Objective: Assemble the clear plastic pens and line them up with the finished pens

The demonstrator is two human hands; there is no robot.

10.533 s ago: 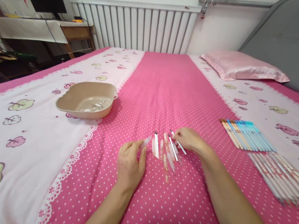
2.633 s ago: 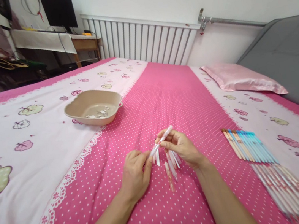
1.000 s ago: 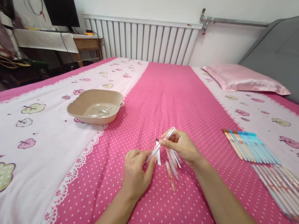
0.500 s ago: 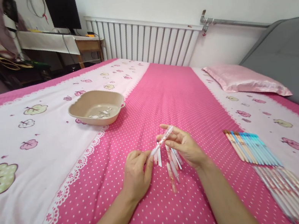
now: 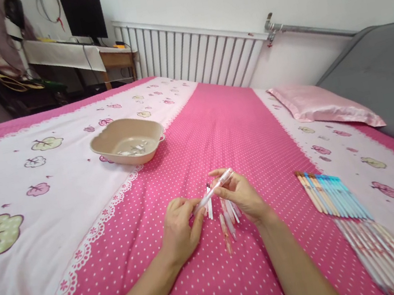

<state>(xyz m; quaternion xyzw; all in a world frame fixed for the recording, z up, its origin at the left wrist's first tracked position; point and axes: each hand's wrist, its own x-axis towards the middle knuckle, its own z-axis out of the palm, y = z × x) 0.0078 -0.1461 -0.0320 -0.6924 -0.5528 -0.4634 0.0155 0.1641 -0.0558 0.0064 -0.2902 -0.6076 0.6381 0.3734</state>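
Between my two hands is a whitish pen [image 5: 209, 194] with pink markings, slanting up to the right. My left hand [image 5: 182, 225] pinches its lower end. Near its upper end, the fingers and thumb of my right hand [image 5: 241, 195] are closed on it. Below the pen, on the pink dotted bedspread [image 5: 192, 291], lie several loose pen parts [image 5: 229, 220], pinkish barrels and thin white pieces. Part of that pile is hidden by my hands and the held pen.
At the right lie a row of blue and tan pens [image 5: 333, 194] and a row of pinkish-white pens [image 5: 385, 251]. A beige basin [image 5: 126, 157] with small pale pieces inside stands ahead to the left. A pink pillow [image 5: 322, 105] rests by the grey headboard [image 5: 381, 69].
The pen has shifted slightly within my hands, and my right fingers have curled a little closer around it. The loose parts, rows of pens and basin stay put.
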